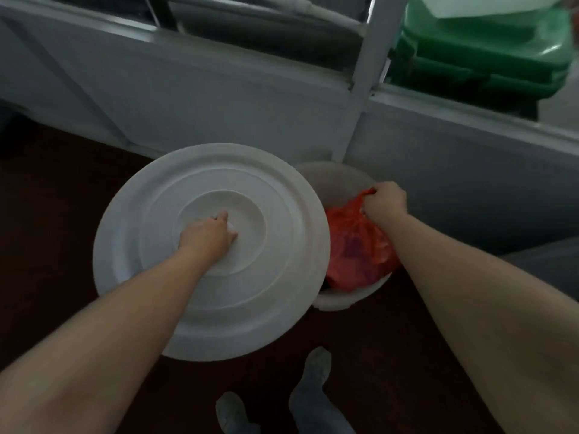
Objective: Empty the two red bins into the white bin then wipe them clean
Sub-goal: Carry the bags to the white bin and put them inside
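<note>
My left hand (208, 234) grips the centre knob of a large round white lid (213, 249), held over the left part of the white bin (347, 300). The bin stands on the dark floor against a grey wall, and its right half is uncovered. My right hand (385, 200) grips the knotted top of a red-orange plastic bag (357, 249) that sits inside the bin's opening. No red bin is in view.
A grey wall panel with a white upright post (363, 89) runs behind the bin. A green container (488, 54) sits beyond the wall at the top right. My feet in grey socks (316, 364) stand on the dark brown floor.
</note>
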